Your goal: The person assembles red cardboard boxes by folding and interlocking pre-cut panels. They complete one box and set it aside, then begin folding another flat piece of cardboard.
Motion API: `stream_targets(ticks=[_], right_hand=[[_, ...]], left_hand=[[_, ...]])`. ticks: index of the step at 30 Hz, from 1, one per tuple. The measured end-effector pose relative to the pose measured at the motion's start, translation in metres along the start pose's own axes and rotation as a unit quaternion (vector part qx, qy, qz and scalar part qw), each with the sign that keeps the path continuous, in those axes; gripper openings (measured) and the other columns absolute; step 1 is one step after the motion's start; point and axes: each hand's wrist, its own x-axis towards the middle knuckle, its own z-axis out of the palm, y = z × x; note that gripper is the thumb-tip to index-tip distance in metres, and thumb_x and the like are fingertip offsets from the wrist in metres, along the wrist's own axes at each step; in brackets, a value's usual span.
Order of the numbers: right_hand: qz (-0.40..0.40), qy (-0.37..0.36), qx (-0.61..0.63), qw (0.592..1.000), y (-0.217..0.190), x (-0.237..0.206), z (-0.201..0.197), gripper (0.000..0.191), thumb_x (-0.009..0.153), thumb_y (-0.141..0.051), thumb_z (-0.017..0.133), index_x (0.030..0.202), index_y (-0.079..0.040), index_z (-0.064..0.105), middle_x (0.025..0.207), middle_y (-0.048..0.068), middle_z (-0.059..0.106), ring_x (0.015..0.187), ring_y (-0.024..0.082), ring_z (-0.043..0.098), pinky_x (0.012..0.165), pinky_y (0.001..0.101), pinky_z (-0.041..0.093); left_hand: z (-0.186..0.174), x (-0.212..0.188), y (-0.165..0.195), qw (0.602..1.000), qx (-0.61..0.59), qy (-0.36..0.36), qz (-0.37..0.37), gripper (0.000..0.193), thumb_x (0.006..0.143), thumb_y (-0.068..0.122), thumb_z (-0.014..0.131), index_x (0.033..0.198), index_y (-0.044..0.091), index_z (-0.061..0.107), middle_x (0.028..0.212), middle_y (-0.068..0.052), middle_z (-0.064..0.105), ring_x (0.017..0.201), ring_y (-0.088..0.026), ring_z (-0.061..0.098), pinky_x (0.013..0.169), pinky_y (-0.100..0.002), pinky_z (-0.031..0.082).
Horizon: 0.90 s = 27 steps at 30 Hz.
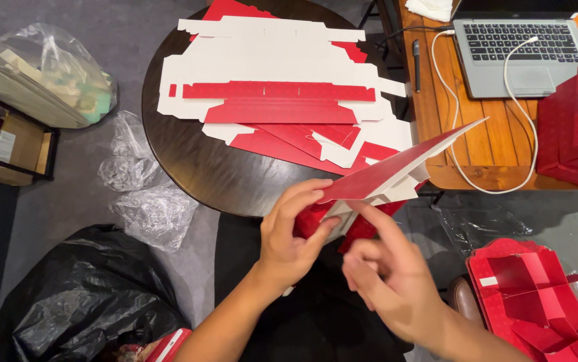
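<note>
Red-and-white card blank [396, 171] pinched in left hand [289, 234] fingers, right hand [386, 281] loosely curled, forefinger touching its underside

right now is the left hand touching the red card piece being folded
Touching. The head view shows the left hand pinching the red and white card piece: its fingers lie along the top edge, with the thumb pressed underneath.

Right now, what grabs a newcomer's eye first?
Both hands, the left hand and right hand, work a half-folded red-and-white box blank at centre. Behind it, flat blanks are stacked on the round dark table. A laptop sits top right on a wooden desk.
</note>
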Motion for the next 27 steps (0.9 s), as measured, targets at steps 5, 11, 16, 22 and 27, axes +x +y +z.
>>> stream_targets(ticks=[5,11,16,22,27], right_hand=[[-0.212,0.084,-0.124,0.966,0.013,-0.021,-0.015,0.045,0.096,0.004,0.059,0.141,0.003,0.055,0.077,0.005,0.067,0.06,0.01,0.059,0.055,0.0192,0.05],[-0.327,0.403,-0.374,0.768,0.038,0.003,-0.042,0.064,0.087,-0.013,0.074,0.143,-0.003,0.046,0.134,0.022,0.047,0.125,0.025,0.048,0.105,0.0377,0.045],[-0.233,0.212,0.008,0.949,0.066,0.028,-0.051,0.096,0.093,-0.019,0.069,0.167,-0.003,0.011,0.166,0.016,0.034,0.156,0.027,0.034,0.129,0.0415,0.027],[-0.204,0.238,0.013,0.95,0.075,0.023,-0.033,0.09,0.093,0.0,0.058,0.169,-0.003,0.011,0.167,0.014,0.034,0.154,0.024,0.037,0.128,0.0404,0.03],[-0.158,0.286,-0.042,0.944,0.064,0.024,-0.017,0.085,0.093,0.006,0.059,0.167,-0.002,0.017,0.16,0.015,0.042,0.143,0.021,0.045,0.119,0.0359,0.036]], left_hand=[[-0.006,-0.006,-0.009,0.996,-0.079,-0.009,-0.048,0.059,0.094,-0.003,0.081,0.139,0.007,0.045,0.134,-0.018,0.065,0.122,-0.027,0.068,0.106,-0.035,0.056],[-0.013,-0.01,-0.016,0.955,-0.217,0.023,-0.198,0.067,0.092,0.001,0.08,0.147,0.005,0.041,0.14,-0.015,0.059,0.126,-0.023,0.062,0.108,-0.037,0.052],[-0.015,-0.001,-0.021,0.957,-0.233,0.016,-0.171,0.068,0.096,0.002,0.075,0.152,0.003,0.037,0.147,-0.016,0.056,0.138,-0.024,0.057,0.119,-0.039,0.045],[-0.009,0.002,-0.02,0.964,-0.205,0.017,-0.17,0.067,0.099,-0.001,0.066,0.157,0.0,0.032,0.152,-0.018,0.052,0.142,-0.025,0.054,0.121,-0.038,0.043],[-0.002,0.002,-0.012,0.989,-0.011,0.02,-0.143,0.074,0.092,-0.006,0.062,0.159,-0.001,0.03,0.149,-0.021,0.055,0.14,-0.031,0.058,0.118,-0.038,0.046]])
